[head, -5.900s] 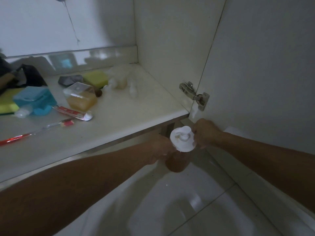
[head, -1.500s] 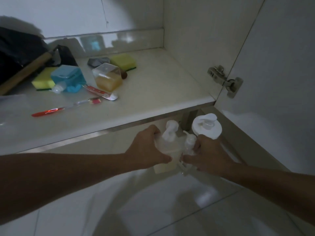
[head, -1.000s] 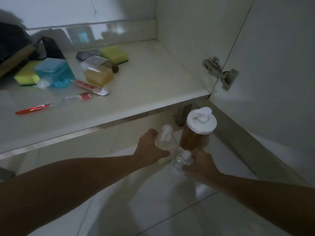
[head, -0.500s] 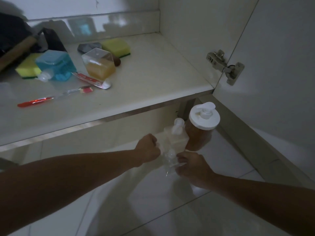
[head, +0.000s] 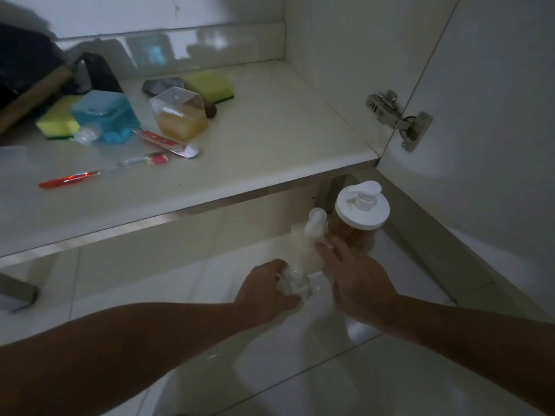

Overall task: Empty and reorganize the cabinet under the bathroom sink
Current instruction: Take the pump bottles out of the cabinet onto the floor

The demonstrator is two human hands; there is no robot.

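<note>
Head view: two bare forearms reach in from the bottom edge toward a cluster of bottles on the white tiled floor, just below the front edge of the cabinet shelf. The left hand has its fingers curled round a small clear bottle, the nearest of the group. The right hand lies just beside it with fingers stretched forward and apart, the fingertips touching a pale pump bottle that stands upright behind the clear one. Touching or just beside that, further right, stands an amber bottle with a wide white pump lid.

Beyond them, on the shelf, lie a red toothbrush, a toothpaste tube, a blue-liquid bottle on its side, a clear square bottle of amber liquid, two yellow sponges, and a small grey object. A black bag sits at far left. The open cabinet door hangs on a metal hinge at right.
</note>
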